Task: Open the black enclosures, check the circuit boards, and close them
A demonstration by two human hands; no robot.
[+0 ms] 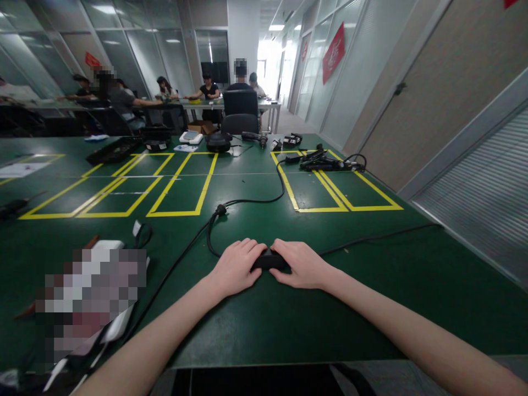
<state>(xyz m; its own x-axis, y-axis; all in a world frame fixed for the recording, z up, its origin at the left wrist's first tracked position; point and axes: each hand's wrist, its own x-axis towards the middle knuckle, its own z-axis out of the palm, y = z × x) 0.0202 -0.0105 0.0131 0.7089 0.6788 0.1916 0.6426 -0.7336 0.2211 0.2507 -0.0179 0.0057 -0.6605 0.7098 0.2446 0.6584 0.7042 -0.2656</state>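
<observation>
Both hands grip a black power adapter [270, 260] lying on the green table [247, 324]. My left hand [239, 267] curls round its left end, thumb on the near side and fingers on the far side. Round the right end, my right hand [303, 264] is closed in the same way. Between the hands the adapter's middle shows; its ends are covered. A black cable [209, 236] leads from the left end towards a dark plug-like lump [221, 209]. Beyond my right hand, another thin black cable [383, 237] runs to the table's right edge.
Yellow tape outlines [177, 213] mark the table. Tangled black cables [319, 160] lie at the far right, near a drill-like tool [254, 138]. A black tray [114, 150] stands far left. A blurred-out item and white device [119, 324] lie near left. People sit at tables beyond.
</observation>
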